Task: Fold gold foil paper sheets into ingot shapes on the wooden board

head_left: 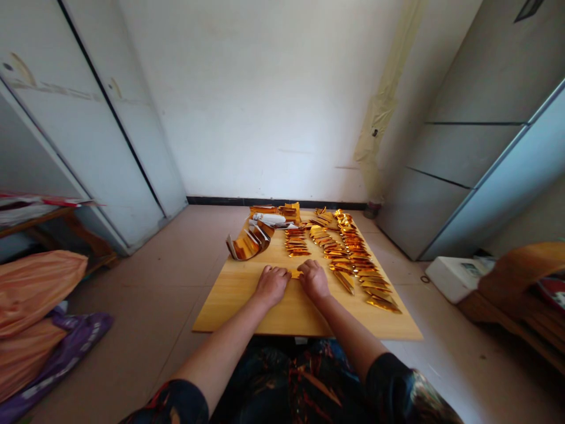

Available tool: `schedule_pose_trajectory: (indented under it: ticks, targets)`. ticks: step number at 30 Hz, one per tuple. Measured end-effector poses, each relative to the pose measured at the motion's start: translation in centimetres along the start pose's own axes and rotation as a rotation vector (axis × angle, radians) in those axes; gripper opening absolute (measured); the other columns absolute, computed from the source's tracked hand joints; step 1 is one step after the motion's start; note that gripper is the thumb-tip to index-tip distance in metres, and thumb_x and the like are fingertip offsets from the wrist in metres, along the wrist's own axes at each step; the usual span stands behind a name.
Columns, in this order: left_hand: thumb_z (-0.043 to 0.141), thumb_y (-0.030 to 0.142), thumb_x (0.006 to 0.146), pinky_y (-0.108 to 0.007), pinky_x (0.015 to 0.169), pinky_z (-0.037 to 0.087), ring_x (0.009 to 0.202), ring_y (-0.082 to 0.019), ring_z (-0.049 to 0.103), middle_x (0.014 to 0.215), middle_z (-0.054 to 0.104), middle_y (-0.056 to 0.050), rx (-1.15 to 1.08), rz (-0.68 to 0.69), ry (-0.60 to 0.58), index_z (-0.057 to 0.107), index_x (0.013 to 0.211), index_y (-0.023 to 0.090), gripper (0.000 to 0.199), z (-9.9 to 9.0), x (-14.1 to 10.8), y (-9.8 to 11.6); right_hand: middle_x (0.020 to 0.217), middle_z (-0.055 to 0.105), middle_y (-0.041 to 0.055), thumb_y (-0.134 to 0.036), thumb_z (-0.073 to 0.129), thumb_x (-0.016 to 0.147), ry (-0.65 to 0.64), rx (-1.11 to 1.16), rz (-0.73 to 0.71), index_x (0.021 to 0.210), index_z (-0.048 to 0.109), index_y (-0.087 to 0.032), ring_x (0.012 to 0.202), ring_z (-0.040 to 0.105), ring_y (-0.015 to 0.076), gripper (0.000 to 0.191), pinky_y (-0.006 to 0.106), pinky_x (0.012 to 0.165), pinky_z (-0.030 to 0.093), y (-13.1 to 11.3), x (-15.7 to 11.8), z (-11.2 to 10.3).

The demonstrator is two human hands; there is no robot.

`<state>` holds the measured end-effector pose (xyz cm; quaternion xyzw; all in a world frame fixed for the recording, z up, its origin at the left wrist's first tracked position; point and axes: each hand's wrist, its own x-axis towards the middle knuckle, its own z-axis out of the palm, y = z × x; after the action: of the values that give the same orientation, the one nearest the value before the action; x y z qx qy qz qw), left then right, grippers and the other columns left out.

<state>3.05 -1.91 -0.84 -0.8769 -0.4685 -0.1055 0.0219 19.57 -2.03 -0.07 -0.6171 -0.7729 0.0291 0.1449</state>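
Observation:
A small piece of gold foil paper (295, 274) lies between my two hands at the middle of the wooden table (238, 312). My left hand (272, 285) is closed with its fingertips on the paper's left end. On the right end, my right hand (314, 279) pinches the same paper, its fingers curled. Just beyond my hands is a short row of folded gold papers (297, 242). Longer overlapping rows of folded gold pieces (353, 247) run down the right side. Curled gold foil sheets (249, 242) stand at the far left of the tabletop.
A white roll-like item (269, 219) lies among foil stacks at the table's back. Behind it rises a white wall (265, 118). A refrigerator (459, 141) and a white box (454, 277) stand right. Orange bags (39, 288) and a cabinet (88, 118) are on the left.

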Motion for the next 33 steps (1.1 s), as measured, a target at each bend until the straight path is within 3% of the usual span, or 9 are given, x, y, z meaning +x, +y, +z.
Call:
schedule_pose_trajectory:
  ticks: [5,12,18,23,29,33]
  targets:
    - [0.038,0.022,0.092,-0.037,0.084,0.034,0.097,-0.021,0.057,0.104,0.067,-0.006,-0.02,-0.021,-0.02,0.063,0.106,0.023,0.028,-0.5,0.0,0.4,0.096,0.065,0.0047,-0.021,0.049,0.084,-0.12,0.133,0.263,0.091,0.067,-0.022,0.084,0.059,0.0154,0.019,0.023,0.068,0.039,-1.7,1.5,1.1]
    - [0.04,0.013,0.087,-0.038,0.091,0.038,0.11,-0.021,0.056,0.126,0.06,-0.004,-0.129,0.028,-0.008,0.059,0.118,0.027,0.039,0.5,-0.6,-1.2,0.099,0.064,0.006,-0.035,0.051,0.084,-0.175,0.074,0.32,0.09,0.065,-0.023,0.088,0.06,0.0177,0.02,0.026,0.069,0.04,-2.6,1.6,0.6]
    - [0.041,0.005,0.079,-0.039,0.102,0.034,0.12,-0.017,0.051,0.132,0.055,-0.001,-0.201,0.084,-0.071,0.058,0.121,0.031,0.052,1.2,-0.7,-3.4,0.1,0.064,0.0061,-0.028,0.052,0.08,-0.185,0.088,0.36,0.09,0.065,-0.023,0.091,0.06,0.0186,0.017,0.028,0.073,0.041,-2.9,1.5,0.3]
    - [0.042,0.009,0.082,-0.042,0.101,0.035,0.12,-0.018,0.051,0.133,0.055,0.002,-0.191,0.09,-0.078,0.06,0.118,0.032,0.047,0.9,-0.8,-3.4,0.102,0.066,0.0064,-0.022,0.051,0.078,-0.213,0.099,0.448,0.091,0.067,-0.023,0.093,0.061,0.0192,0.021,0.027,0.073,0.042,-1.7,1.1,-0.6]
    - [0.042,0.009,0.081,-0.041,0.1,0.035,0.12,-0.017,0.051,0.133,0.055,0.001,-0.174,0.063,-0.059,0.06,0.116,0.032,0.045,0.8,-0.9,-2.9,0.097,0.068,0.0065,-0.022,0.051,0.077,-0.205,0.095,0.505,0.089,0.069,-0.022,0.089,0.062,0.0194,0.021,0.025,0.069,0.042,1.6,0.2,-1.6]
    - [0.044,0.009,0.08,-0.042,0.099,0.035,0.118,-0.018,0.052,0.13,0.057,0.001,-0.168,0.058,-0.052,0.061,0.114,0.032,0.044,0.7,-0.7,-2.7,0.095,0.067,0.0067,-0.013,0.052,0.074,-0.076,0.155,0.427,0.087,0.068,-0.019,0.085,0.061,0.0172,0.022,0.023,0.069,0.041,2.7,0.3,-1.2]
